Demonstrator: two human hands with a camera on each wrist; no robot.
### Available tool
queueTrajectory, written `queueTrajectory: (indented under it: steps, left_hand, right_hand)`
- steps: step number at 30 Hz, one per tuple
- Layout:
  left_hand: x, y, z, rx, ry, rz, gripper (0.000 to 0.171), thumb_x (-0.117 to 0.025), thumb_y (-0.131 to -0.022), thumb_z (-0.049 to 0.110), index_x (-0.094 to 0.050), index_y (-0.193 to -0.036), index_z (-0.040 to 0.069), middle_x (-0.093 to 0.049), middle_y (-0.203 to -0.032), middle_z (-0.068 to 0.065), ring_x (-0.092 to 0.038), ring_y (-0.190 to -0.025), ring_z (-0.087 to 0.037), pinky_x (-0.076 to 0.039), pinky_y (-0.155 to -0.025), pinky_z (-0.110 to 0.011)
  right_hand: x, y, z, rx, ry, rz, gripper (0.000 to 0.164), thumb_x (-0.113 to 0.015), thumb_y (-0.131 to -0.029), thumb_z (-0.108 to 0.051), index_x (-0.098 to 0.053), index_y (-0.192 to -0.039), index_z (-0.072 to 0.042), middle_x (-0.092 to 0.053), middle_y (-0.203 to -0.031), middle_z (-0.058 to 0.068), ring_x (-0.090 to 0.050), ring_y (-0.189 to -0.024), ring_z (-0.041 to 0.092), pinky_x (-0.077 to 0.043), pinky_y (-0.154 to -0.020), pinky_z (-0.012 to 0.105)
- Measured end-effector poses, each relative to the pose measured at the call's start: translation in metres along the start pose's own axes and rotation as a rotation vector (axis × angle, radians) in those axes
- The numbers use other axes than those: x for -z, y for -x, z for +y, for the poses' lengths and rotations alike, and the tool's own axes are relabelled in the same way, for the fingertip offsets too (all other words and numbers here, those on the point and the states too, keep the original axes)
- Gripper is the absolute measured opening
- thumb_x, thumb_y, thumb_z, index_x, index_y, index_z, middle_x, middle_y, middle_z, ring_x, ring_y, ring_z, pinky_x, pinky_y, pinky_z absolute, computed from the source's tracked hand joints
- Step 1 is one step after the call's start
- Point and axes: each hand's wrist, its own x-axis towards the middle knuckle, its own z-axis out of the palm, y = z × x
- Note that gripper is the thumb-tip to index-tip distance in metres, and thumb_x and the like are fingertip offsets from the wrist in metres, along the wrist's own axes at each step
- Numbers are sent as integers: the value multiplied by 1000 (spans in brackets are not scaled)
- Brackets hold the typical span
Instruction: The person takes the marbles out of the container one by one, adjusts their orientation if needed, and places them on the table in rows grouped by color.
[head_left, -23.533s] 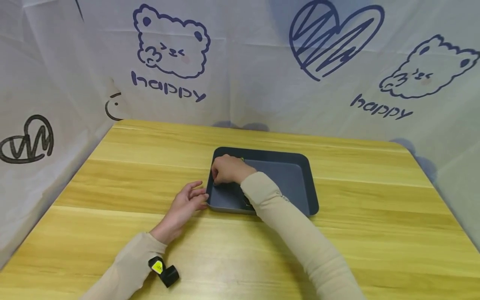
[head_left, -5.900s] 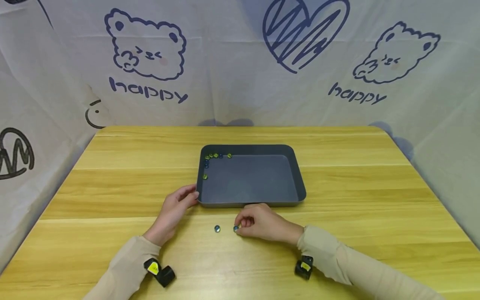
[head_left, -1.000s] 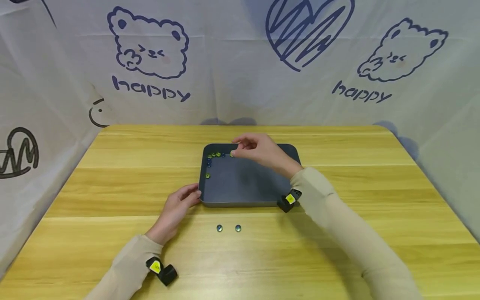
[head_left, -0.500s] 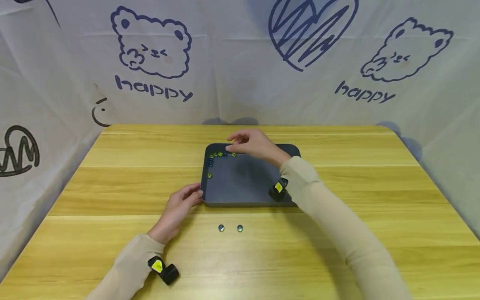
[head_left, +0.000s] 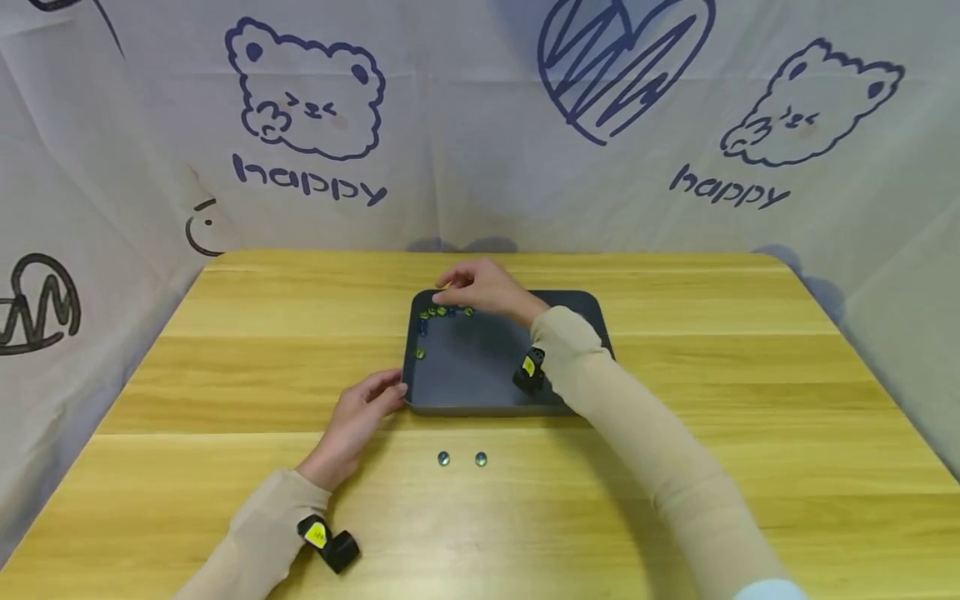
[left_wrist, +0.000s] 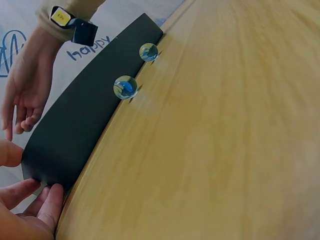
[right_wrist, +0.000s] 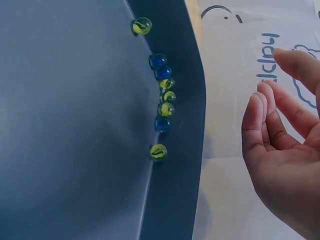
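Note:
My right hand point(head_left: 480, 287) hovers over the far left part of the dark grey tray point(head_left: 510, 358), its fingers loosely bent with nothing between them. Below it, glass marbles line the tray's far left corner: a yellow-green marble point(right_wrist: 158, 152) stands apart on one side of a cluster that includes a blue marble point(right_wrist: 162, 124), another yellow-green marble point(right_wrist: 142, 25) on the other side. Against the tray's near left corner, the fingertips of my left hand point(head_left: 360, 417) rest lightly. Two clear marbles with blue inside, one left point(head_left: 444, 458) and one right point(head_left: 481, 458), sit on the table before the tray.
The wooden table point(head_left: 225, 375) runs out on every side of the tray. White cloth point(head_left: 465, 150) with bear and heart drawings hangs behind it and at both sides. A black wrist camera point(head_left: 330, 543) sits at each sleeve.
Over the last second my right hand drifts left above the tray's far edge, uncovering a yellow-green marble. About six seconds ago it was at the right table marble. My left hand stays put.

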Motion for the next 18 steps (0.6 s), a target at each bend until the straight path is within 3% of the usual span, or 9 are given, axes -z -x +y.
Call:
queueTrajectory:
  steps: [5, 12, 18]
  left_hand:
    - [-2, 1, 0, 9, 8, 3, 47, -52, -100, 19, -44, -141, -3, -45, -142, -20, -53, -119, -31, -39, -106, -40]
    - [0, 2, 1, 12, 9, 8, 47, -51, -101, 18, -43, -142, -3, -43, -143, -20, -51, -122, -31, -39, -106, -40]
    - [-2, 0, 0, 6, 7, 13, 45, -52, -100, 16, -45, -140, -3, -45, -142, -20, -52, -120, -30, -41, -105, -39]
  right_hand:
    - [-7, -6, 3, -11, 0, -10, 33, -71, -90, -20, -67, -117, -2, -66, -94, 11, -60, -94, 39, -52, -79, 46]
    - [-12, -15, 10, -13, 46, -22, 28, -70, -90, -19, -70, -114, -4, -66, -91, 8, -60, -91, 37, -48, -65, 29]
    - [-16, -22, 18, 6, 150, -45, 26, -72, -88, -17, -71, -109, -3, -66, -88, 6, -61, -80, 22, -50, -67, 27]
